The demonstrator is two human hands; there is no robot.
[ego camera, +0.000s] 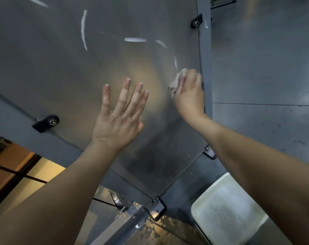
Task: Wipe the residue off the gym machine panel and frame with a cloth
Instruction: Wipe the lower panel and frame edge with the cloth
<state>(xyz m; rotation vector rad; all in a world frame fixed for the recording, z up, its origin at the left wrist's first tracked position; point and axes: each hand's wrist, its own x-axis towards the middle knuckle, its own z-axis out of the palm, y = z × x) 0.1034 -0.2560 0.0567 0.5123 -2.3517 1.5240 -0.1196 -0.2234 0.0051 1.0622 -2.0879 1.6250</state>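
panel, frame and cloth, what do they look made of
Panel: smooth grey sheet, satin sheen with a blurred warm reflection; metal or plastic, unclear. Frame: likely painted metal, matte grey, carrying a bolted clamp. Cloth: soft white crumpled fabric or paper, bunched in the right hand.

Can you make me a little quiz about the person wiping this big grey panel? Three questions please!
1. True or false: the left hand grips the cloth.
2. Where on the panel is the cloth? A) at the edge beside the frame B) at the bottom corner C) at the top left
3. What colour are the streaks not yet wiped?
Key: 1 false, the right hand grips it; 2 A; 3 white.
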